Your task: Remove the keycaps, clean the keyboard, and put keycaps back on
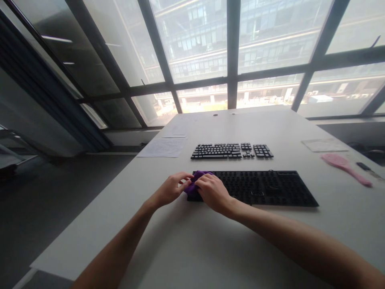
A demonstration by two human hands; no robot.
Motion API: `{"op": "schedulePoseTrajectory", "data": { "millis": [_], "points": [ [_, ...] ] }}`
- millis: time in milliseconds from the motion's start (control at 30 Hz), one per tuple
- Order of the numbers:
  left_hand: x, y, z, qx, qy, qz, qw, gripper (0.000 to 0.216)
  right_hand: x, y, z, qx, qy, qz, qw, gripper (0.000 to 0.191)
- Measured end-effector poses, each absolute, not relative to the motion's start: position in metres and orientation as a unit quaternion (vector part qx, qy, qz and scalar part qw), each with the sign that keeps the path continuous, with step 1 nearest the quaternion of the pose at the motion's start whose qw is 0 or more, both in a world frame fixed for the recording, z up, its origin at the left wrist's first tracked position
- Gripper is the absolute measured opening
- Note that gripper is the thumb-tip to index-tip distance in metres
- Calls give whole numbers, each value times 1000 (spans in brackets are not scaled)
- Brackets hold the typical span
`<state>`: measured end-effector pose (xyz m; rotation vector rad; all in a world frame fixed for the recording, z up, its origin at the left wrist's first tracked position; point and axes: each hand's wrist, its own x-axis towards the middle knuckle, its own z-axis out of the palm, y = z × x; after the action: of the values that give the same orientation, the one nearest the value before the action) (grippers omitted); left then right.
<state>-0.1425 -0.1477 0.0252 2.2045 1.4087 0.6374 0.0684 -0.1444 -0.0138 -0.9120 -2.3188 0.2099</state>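
Note:
A black keyboard base (264,188) with its keycaps off lies across the middle of the white table. Over its left end is a crumpled purple cloth (191,188). My right hand (213,192) is closed on the cloth, pressing it against the base. At the cloth's left edge, my left hand (172,188) has its fingers bent round and pinching the fabric. Beyond the base, the loose black keycaps (216,151) are laid out in keyboard order. The cloth and my right hand hide the left end of the base.
Sheets of paper (164,147) lie at the table's left edge. On the right are a pink brush (343,165), a small dark-handled tool (364,166) and a flat clear packet (325,145). Large windows stand behind the white table (180,249).

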Motion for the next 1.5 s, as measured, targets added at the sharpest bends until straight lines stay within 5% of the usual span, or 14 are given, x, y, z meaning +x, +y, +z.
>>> {"op": "schedulePoseTrajectory", "data": {
  "millis": [233, 533, 1100, 1500],
  "points": [
    [-140, -149, 19, 855, 436, 180, 215, 41, 67, -151, -15, -362, -889, 53, 275, 11],
    [-121, -161, 23, 862, 424, 236, 150, 11, 68, -167, 10, -384, -892, 8, 237, 24],
    [-118, -159, 15, 880, 350, 203, 247, 12, 64, -194, 15, -375, -920, -9, 118, 24],
    [-90, -160, 40, 872, 352, 262, 218, 6, 96, -190, 36, -372, -907, -14, 195, 16]
  ]
}}
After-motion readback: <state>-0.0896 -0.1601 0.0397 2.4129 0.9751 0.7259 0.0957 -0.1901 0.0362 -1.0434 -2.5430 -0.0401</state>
